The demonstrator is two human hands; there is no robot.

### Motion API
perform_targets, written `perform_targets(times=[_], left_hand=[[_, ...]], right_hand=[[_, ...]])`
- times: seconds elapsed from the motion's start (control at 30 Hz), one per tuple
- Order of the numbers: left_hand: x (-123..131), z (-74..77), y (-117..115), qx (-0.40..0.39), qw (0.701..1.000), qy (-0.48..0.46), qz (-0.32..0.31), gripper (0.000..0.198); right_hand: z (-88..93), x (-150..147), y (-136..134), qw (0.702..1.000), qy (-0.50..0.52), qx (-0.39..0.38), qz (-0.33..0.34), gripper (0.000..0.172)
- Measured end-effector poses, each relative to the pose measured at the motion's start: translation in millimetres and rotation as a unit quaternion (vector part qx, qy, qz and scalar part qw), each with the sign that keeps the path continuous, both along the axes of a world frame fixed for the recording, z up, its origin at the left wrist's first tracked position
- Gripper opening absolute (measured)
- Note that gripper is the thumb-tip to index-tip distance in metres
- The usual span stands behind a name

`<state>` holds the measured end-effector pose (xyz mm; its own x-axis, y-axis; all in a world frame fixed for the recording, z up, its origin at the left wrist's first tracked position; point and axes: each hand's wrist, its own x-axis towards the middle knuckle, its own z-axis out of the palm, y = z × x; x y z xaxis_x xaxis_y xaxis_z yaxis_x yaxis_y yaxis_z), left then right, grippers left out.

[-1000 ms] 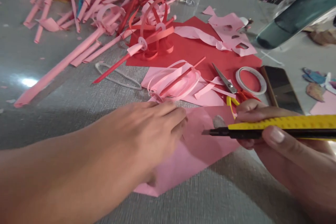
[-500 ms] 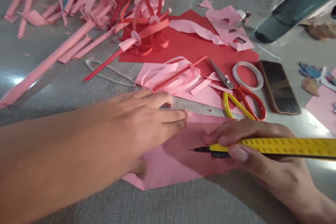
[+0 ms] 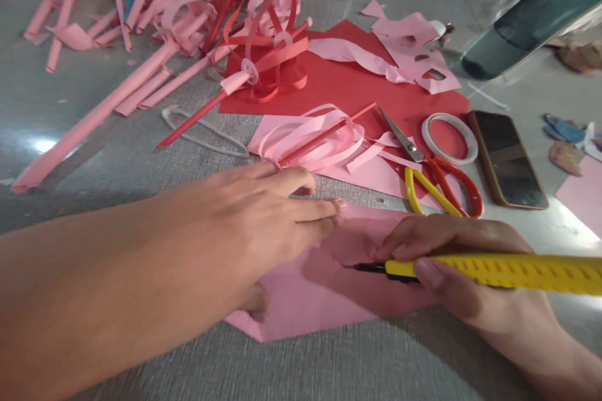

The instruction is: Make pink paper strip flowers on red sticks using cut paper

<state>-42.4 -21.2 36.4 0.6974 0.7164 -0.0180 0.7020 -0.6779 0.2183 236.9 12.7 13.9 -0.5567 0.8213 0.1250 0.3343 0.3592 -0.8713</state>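
Note:
A pink paper sheet (image 3: 324,301) lies on the table in front of me. My left hand (image 3: 263,219) rests on its left part, fingers stretched out and pressing it flat, the thumb at its lower edge. In my right hand (image 3: 461,263) is a long yellow-and-black tool (image 3: 517,270) with a ridged body and a thin dark point, gripped between thumb and fingers. Its point is at the sheet's middle, close to a faint line; whether it touches I cannot tell. Just beyond the right hand lie scissors (image 3: 439,178) with red and yellow handles, blades apart.
Beyond the hands are pink paper strips (image 3: 324,135), a red sheet (image 3: 338,91), a tape roll (image 3: 450,139) and a phone (image 3: 508,160). Rolled pink paper sticks (image 3: 103,109) crowd the back left. A dark green bottle (image 3: 527,19) stands at the back right.
The view has shifted slightly, so everything sits a little farther right. The tool's point has moved slightly over the sheet; the left hand stays on the paper.

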Motion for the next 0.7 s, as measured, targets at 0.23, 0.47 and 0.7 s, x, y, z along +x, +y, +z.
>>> perform_targets(times=[0.23,0.47,0.7], left_hand=[[-6,-7.9,2,-0.005,1.0,0.009,-0.009,0.062],[-4,-11.0,0,0.007,1.0,-0.011,-0.01,0.07],[3,-1.3,-4,0.01,1.0,-0.01,0.006,0.057]], right_hand=[[-7.0,1,-4,0.994,0.085,-0.029,-0.062,0.012],[-5.2,1,-18,0.992,0.009,0.063,-0.106,0.014],[4.2,-12,-24,0.979,-0.043,0.159,-0.117,0.008]])
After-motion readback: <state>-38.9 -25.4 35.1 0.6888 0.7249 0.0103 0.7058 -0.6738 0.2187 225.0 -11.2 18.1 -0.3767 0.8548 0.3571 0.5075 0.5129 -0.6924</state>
